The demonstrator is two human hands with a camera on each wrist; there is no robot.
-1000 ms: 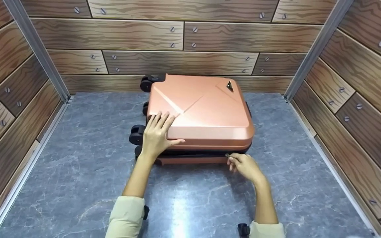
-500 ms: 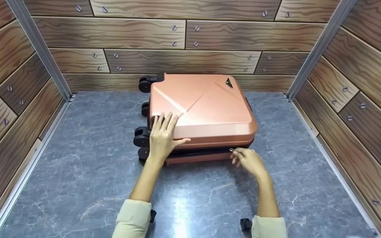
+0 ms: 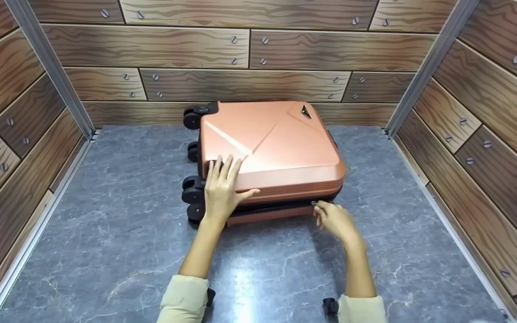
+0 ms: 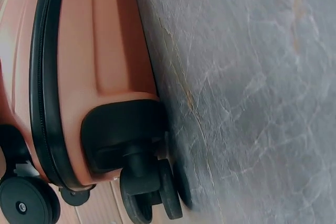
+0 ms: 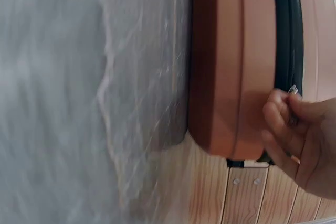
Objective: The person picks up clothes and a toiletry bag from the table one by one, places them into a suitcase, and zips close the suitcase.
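Observation:
A rose-gold hard-shell suitcase (image 3: pixel 276 148) lies flat on the grey marble floor (image 3: pixel 119 242), wheels (image 3: pixel 192 195) to the left. My left hand (image 3: pixel 223 190) rests flat on the lid's near left corner, fingers straight. My right hand (image 3: pixel 332 220) pinches the small metal zipper pull (image 3: pixel 314 204) at the black zipper band on the near side, towards the right corner. In the right wrist view the fingers (image 5: pixel 283 116) curl round the pull (image 5: pixel 292 91) against the suitcase (image 5: pixel 236 61). The left wrist view shows the suitcase shell (image 4: pixel 94 40) and a black wheel (image 4: pixel 157 184).
Wood-patterned walls (image 3: pixel 240 49) with screw heads close in the floor at the back and both sides, with metal corner posts (image 3: pixel 47 67). Grey floor lies on both sides of the suitcase and in front of it.
The suitcase has turned slightly, its wheel end shifting a little. My right hand has moved up and slightly right along the zipper with the pull. The left hand stays on the lid.

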